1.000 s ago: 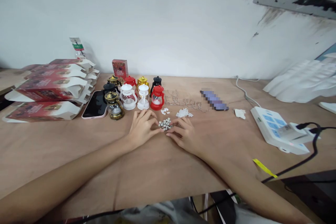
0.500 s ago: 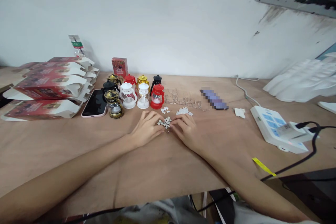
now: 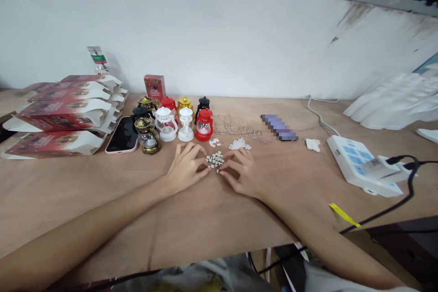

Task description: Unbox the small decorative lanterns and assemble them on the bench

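Note:
A loose pile of small round silvery discs [image 3: 215,159], like button cells, lies on the brown-covered table. My left hand [image 3: 186,166] curves around its left side, fingers apart and holding nothing, thumb and index tips at the pile's edge. On the other side my right hand [image 3: 242,172] rests with its fingers spread, its fingertips close beside the discs. One disc sits right by my right thumb. Just beyond the pile are a few small white pieces [image 3: 214,142] and a heap of white tabs [image 3: 239,144], the latter close to my right fingers.
Several mini lanterns, including a red one [image 3: 204,125], stand behind my left hand. Thin bent wires [image 3: 242,131] lie to their right. A phone [image 3: 122,135] and red boxes [image 3: 65,114] are at left; a purple-screened device [image 3: 278,127] and power strip [image 3: 362,164] at right.
Half a second ago my fingers were squeezed in around the discs, bunching them. Now both hands have opened outward a little, and the discs are spread flatter.

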